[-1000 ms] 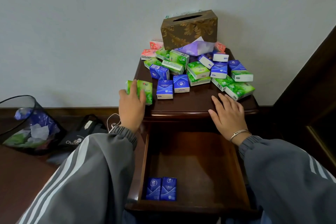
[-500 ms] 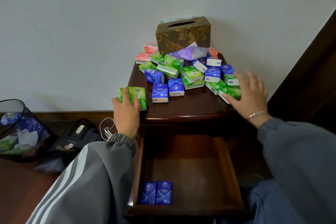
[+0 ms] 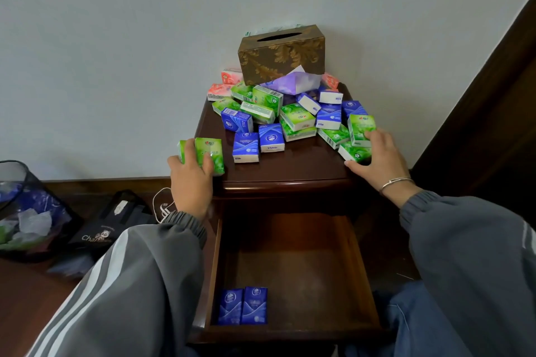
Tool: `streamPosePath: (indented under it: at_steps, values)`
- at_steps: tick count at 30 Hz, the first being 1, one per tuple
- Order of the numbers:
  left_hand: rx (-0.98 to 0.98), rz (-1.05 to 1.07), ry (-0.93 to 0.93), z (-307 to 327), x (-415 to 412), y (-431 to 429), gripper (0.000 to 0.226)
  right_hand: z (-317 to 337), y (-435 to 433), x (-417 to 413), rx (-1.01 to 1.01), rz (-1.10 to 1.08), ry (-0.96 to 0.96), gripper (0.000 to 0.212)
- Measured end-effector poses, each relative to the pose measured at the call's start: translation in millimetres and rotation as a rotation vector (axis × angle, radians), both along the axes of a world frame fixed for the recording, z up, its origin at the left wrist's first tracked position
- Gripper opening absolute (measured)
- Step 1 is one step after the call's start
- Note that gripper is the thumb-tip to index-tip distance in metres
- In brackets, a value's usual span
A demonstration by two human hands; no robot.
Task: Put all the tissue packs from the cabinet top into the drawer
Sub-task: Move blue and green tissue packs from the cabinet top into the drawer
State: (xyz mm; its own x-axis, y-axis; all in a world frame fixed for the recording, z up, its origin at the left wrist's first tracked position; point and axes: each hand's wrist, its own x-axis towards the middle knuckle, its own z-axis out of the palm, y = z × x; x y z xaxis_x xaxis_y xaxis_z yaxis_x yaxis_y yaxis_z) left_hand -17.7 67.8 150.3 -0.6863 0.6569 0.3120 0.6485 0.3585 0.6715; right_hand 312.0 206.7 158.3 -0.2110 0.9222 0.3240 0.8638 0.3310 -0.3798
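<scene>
Several green, blue and pink tissue packs (image 3: 293, 120) lie heaped on the dark wooden cabinet top (image 3: 290, 168). My left hand (image 3: 191, 180) grips a green pack (image 3: 210, 152) at the top's front left corner. My right hand (image 3: 380, 159) is at the front right of the heap, with its fingers round two green packs: one upright (image 3: 359, 129) and one lying under it (image 3: 352, 152). The drawer (image 3: 293, 264) below stands pulled out. Two blue packs (image 3: 242, 306) stand side by side in its near left corner.
A brown patterned tissue box (image 3: 281, 53) stands against the wall behind the heap, a purple wrapper (image 3: 290, 82) in front of it. A mesh wastebin (image 3: 26, 211) and a black bag (image 3: 113, 220) sit on the floor at left. Dark wooden furniture (image 3: 493, 110) rises at right.
My right hand left the cabinet's front edge, swung to the right side of the heap and closed on green packs there. My left hand kept its hold on the green pack.
</scene>
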Motion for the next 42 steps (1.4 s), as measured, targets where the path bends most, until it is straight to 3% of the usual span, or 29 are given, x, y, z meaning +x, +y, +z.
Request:
streamPosePath:
  at_steps: [9, 13, 18, 23, 28, 37, 42]
  values:
    - [0.044, -0.065, -0.173, 1.7, -7.8, -10.9, 0.050, -20.9, -23.2, 2.1, 0.135, 0.033, 0.308, 0.066]
    - [0.202, -0.111, -0.243, -2.1, 1.6, -38.8, 0.047, -21.5, -58.1, 5.1, 0.128, 0.005, 0.517, 0.067]
    - [0.470, -0.014, -0.527, -24.2, 18.2, -92.4, 0.041, -25.0, -135.6, -6.0, -0.032, 0.187, 0.669, 0.071]
    - [0.412, 0.190, -0.698, -74.8, 29.2, -134.1, 0.038, -58.0, -210.0, -36.9, -0.394, 0.390, 0.453, 0.067]
    - [0.238, 0.351, -0.865, -119.1, 18.4, -150.0, 0.038, -102.3, -217.1, -85.2, -0.685, 0.332, 0.205, 0.059]
    - [0.113, 0.418, -0.935, -144.5, -13.9, -146.7, 0.041, -168.1, -188.5, -173.6, -0.867, 0.254, 0.025, 0.068]
    - [0.111, 0.385, -1.024, -149.1, -24.8, -142.5, 0.038, -183.8, -191.2, -196.4, -0.901, 0.303, 0.088, 0.088]
